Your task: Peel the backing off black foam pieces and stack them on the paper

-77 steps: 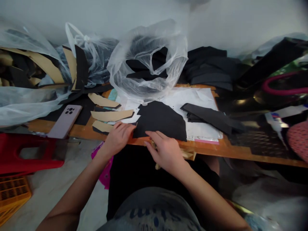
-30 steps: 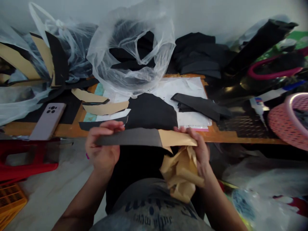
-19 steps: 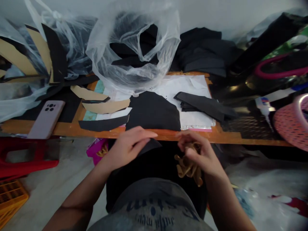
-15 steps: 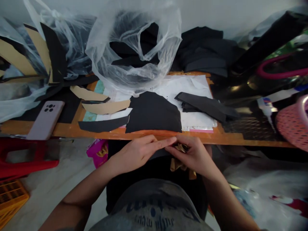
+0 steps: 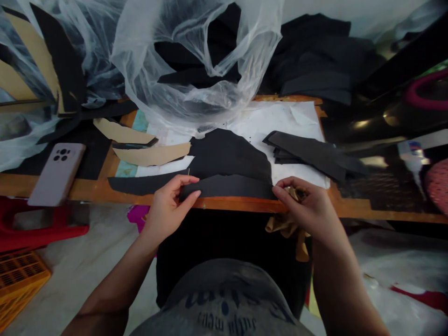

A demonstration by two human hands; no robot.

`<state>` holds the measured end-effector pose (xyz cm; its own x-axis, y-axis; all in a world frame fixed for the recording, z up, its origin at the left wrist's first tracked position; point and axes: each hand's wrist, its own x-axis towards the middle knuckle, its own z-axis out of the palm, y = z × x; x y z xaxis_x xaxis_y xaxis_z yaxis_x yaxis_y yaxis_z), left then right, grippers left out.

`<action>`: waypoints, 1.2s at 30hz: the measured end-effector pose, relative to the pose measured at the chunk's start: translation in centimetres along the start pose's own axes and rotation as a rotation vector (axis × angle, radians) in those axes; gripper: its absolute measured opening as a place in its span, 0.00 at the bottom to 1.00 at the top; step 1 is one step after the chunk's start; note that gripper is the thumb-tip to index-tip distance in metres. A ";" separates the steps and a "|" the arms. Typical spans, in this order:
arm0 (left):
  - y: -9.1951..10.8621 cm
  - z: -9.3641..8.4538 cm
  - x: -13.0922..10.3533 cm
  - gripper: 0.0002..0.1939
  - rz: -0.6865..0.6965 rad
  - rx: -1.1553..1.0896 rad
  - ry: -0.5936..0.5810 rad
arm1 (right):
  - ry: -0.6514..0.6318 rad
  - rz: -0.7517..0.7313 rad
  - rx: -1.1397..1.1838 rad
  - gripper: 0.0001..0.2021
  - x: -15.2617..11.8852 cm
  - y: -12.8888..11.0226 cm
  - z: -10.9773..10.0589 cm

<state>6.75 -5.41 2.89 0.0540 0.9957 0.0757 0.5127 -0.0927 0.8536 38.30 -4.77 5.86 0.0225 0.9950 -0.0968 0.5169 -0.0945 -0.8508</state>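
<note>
At the bench (image 5: pixel 353 208), I watch the left hand (image 5: pixel 167 208), eight o'clock, hold a black strip (image 5: pixel 233 186). Right hand (image 5: pixel 313 205), four o'clock, clutches brown paper (image 5: pixel 283 224).

The left hand (image 5: pixel 170 205), the right hand (image 5: pixel 311 203) and the long black flat strip (image 5: pixel 231 186) between them block the front; behind, bare creased white paper (image 5: pixel 297 116) gives passage right of a bulky translucent plastic bag (image 5: pixel 196 100).

The narrow black strip (image 5: pixel 233 187) extended across the near edge of the domed black panel (image 5: pixel 229 151); brown paper (image 5: pixel 279 225) hung crumpled.
</note>
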 end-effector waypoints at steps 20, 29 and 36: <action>-0.6 2.0 0.6 0.09 0.115 0.230 0.195 | 0.091 0.027 -0.281 0.11 1.3 1.0 1.5; -0.8 2.4 0.8 0.09 0.135 0.280 0.214 | 0.091 0.041 -0.287 0.10 1.5 0.8 1.8; -0.8 2.5 0.7 0.09 0.183 0.341 0.222 | 0.109 -0.009 -0.384 0.09 1.5 0.8 2.1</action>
<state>8.51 -4.62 1.03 0.0042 0.9366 0.3504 0.7669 -0.2279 0.6000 36.96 -3.38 3.90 0.0964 0.9952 -0.0172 0.7996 -0.0877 -0.5940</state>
